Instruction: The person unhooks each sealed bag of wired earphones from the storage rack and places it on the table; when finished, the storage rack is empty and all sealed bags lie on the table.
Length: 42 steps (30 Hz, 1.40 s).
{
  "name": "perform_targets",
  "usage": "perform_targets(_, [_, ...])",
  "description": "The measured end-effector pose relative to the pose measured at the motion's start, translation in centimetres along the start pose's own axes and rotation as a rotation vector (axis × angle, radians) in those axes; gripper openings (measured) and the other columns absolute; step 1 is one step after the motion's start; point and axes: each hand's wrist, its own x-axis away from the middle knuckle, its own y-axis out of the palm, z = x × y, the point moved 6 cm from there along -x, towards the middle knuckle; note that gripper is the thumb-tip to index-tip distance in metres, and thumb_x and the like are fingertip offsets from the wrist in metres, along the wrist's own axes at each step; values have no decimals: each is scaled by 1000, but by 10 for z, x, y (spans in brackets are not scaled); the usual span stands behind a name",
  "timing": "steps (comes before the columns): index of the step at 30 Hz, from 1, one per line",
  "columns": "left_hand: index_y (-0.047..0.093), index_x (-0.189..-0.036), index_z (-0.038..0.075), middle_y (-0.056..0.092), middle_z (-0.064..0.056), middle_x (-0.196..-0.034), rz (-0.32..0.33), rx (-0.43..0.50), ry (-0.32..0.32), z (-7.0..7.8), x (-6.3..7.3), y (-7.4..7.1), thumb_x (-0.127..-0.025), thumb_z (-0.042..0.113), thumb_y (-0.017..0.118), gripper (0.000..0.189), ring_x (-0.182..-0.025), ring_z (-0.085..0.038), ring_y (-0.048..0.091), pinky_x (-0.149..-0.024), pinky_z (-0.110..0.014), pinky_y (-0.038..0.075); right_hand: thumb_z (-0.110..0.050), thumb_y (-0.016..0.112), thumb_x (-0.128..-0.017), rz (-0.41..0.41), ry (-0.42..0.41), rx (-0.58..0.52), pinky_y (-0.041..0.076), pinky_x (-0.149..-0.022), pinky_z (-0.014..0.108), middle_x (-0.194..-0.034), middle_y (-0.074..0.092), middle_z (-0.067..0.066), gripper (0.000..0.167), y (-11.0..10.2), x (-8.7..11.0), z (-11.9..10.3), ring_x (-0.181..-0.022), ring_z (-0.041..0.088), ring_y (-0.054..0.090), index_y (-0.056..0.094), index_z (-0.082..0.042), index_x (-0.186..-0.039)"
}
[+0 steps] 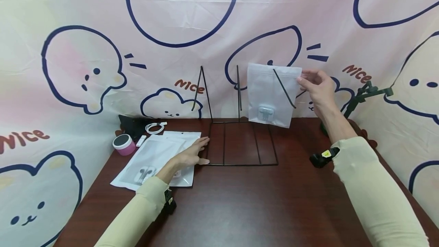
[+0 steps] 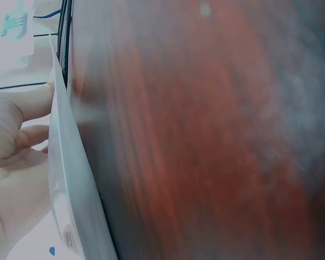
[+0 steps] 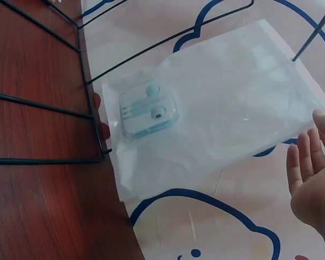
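A white zip bag (image 1: 262, 90) hangs upright at the right arm of a black wire rack (image 1: 243, 164). Through its lower part shows a clear case of earphones (image 3: 149, 111). My right hand (image 1: 320, 90) pinches the bag's upper right edge between thumb and fingers. One slanting rack prong (image 1: 282, 87) crosses in front of the bag. Down at the left side of the rack's base, my left hand (image 1: 190, 156) rests with its fingers extended, touching the frame. Beneath and beside that hand lie white zip bags (image 1: 159, 149), one with earphones inside.
Behind the bags are a coiled white cable (image 1: 156, 127), a pink jar (image 1: 124, 145) and a black pouch (image 1: 133, 127). A green stand (image 1: 363, 96) rises at the right rear. Printed cloth (image 1: 185, 18) backs the dark wooden table (image 1: 240, 205).
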Motion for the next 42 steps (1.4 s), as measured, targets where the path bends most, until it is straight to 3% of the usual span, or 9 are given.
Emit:
perform_targets(13, [16,-165,0,11,-19,-172,8,-4,8,-2,0,0,-93,1,74,92,-154,-45,23,-124,-57,24,-18,84,-89,18,-41,-12,57,-81,19,-115,66,-2,37,4,2,-7,-103,13,65,67,-16,-122])
perform_targets(20, [15,-166,2,8,-16,-173,5,1,0,0,1,0,-94,0,72,91,-156,-43,20,-125,-55,23,-10,86,-86,12,-80,-111,59,-79,20,-121,63,4,37,5,5,-10,-104,17,68,66,-13,-118])
perform_targets(27, [15,-166,2,9,-16,-173,8,-9,1,0,1,0,-94,1,72,91,-156,-43,20,-125,-55,24,-17,86,-87,-22,-98,11,60,-82,22,-120,67,4,39,7,7,-13,-104,19,65,72,-17,-124])
perform_targets(34, [15,-166,2,7,-15,-173,7,-9,3,0,1,1,-94,0,72,92,-156,-43,20,-125,-56,24,-23,79,-94,-131,-111,199,58,-92,28,-139,67,9,47,15,8,-13,-115,19,65,67,-28,-140])
perform_targets(42, [15,-166,2,7,-14,-173,8,7,-1,-1,1,3,-94,0,72,91,-156,-43,20,-124,-56,25,-22,79,-94,-110,-103,180,58,-82,19,-126,73,3,43,10,15,-14,-104,17,69,70,-25,-136])
